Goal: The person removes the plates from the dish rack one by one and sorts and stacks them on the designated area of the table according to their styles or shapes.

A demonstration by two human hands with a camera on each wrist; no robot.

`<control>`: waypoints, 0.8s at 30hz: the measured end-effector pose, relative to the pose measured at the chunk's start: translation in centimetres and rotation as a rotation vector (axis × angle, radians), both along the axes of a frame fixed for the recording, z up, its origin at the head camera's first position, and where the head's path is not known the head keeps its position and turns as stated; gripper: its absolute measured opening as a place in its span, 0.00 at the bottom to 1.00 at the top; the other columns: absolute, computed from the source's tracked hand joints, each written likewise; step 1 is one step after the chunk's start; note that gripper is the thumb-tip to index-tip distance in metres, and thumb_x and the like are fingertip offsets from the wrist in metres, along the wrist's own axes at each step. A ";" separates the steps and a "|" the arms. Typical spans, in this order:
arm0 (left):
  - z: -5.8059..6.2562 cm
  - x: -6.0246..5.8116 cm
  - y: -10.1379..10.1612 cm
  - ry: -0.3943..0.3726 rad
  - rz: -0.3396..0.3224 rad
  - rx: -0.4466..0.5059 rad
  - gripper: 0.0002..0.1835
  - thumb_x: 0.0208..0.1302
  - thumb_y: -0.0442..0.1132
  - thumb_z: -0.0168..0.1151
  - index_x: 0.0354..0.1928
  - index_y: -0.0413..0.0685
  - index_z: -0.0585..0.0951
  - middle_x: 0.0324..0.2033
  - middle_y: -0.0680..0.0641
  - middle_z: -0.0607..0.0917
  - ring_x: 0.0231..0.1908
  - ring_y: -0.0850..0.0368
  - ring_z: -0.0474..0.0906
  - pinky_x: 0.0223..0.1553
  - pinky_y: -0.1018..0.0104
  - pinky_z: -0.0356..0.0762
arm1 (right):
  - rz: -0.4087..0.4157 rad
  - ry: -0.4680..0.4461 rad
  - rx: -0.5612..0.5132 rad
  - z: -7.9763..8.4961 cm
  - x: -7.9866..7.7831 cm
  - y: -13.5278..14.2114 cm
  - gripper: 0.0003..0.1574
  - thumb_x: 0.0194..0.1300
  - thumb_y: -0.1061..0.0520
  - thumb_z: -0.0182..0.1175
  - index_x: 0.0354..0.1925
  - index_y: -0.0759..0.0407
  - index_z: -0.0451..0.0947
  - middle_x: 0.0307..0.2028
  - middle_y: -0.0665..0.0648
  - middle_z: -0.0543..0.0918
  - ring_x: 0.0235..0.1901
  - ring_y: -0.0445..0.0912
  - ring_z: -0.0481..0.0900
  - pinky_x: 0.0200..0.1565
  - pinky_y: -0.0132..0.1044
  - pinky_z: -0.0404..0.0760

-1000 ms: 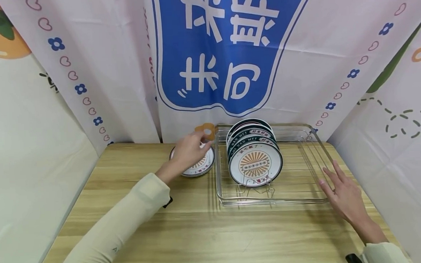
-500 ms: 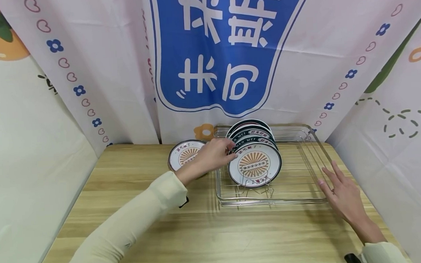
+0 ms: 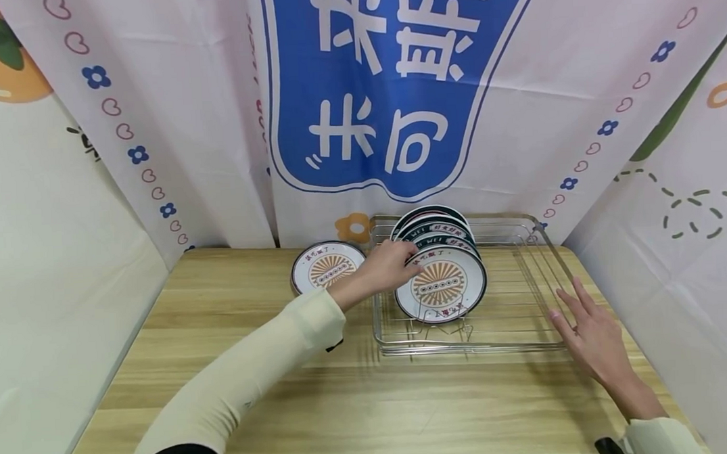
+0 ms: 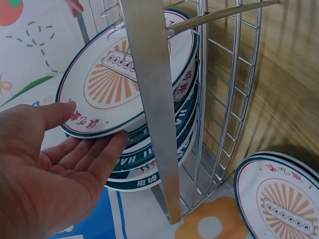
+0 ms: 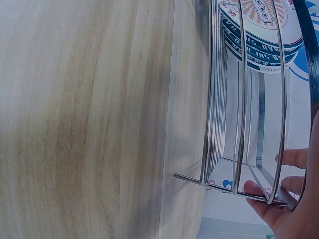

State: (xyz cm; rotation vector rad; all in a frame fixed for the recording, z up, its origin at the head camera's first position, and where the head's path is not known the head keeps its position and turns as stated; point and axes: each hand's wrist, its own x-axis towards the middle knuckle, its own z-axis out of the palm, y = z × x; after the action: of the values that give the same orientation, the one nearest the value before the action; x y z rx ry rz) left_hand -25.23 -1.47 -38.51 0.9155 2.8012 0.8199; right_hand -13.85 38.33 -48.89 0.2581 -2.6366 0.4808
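A wire dish rack [image 3: 509, 348] holds several round plates upright in a row. My left hand [image 3: 385, 267] pinches the upper left edge of the front plate [image 3: 442, 288], white with an orange sunburst. In the left wrist view, the thumb lies on the face of that plate [image 4: 99, 94] and the fingers [image 4: 107, 154] are behind its rim. The plate's lower part stays inside the rack. My right hand [image 3: 596, 335] rests on the rack's right side near the front corner. In the right wrist view its fingers [image 5: 294, 158] reach over the rim, fairly straight.
A short stack of similar plates [image 3: 322, 262] lies flat on the wooden table [image 3: 408, 414], left of the rack. White printed cloth [image 3: 214, 159] hangs behind, close to the rack's back. More cloth [image 3: 694, 260] hangs at the right side.
My left hand has moved right, from above the flat stack to the front plate in the rack, and now pinches its edge. The right hand and the rack have stayed in place.
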 end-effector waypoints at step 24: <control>-1.2 -1.1 0.8 -0.056 0.014 -0.072 0.27 0.78 0.41 0.64 0.19 0.52 0.63 0.17 0.54 0.64 0.20 0.60 0.61 0.25 0.70 0.61 | -0.006 -0.001 -0.003 0.2 0.1 -0.2 0.30 0.79 0.48 0.56 0.66 0.69 0.76 0.75 0.76 0.65 0.46 0.75 0.78 0.36 0.66 0.75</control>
State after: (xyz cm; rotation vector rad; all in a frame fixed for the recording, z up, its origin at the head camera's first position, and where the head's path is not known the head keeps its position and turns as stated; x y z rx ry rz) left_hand -26.30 -0.67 -39.72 0.8493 2.7725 0.7299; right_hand -13.74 38.13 -48.73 0.2486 -2.6364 0.4833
